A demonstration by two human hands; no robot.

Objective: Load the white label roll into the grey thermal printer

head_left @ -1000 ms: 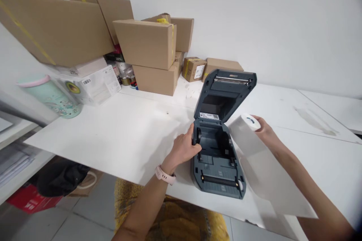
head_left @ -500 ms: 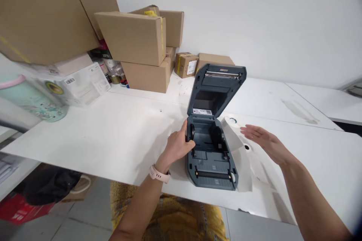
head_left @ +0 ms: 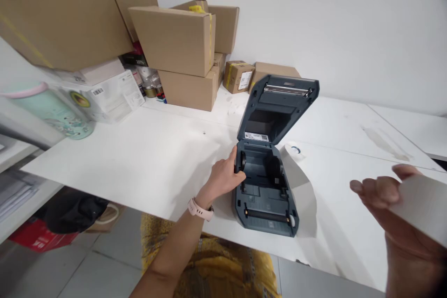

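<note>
Right of the open printer (head_left: 261,198), my right hand (head_left: 391,207) had left the paper roll (head_left: 289,152) and gripped a white sheet (head_left: 424,207). The roll thus stood free of both hands, outside the printer, just beside it. My left hand (head_left: 224,178) clasped the printer's left side.

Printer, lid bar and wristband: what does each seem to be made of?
Printer: probably hard plastic, matte dark grey, judging by its moulded recesses. Lid bar: likely polished metal; it is silvery with bright reflections. Wristband: pink rubber or silicone, perhaps, dull, with slots.
</note>
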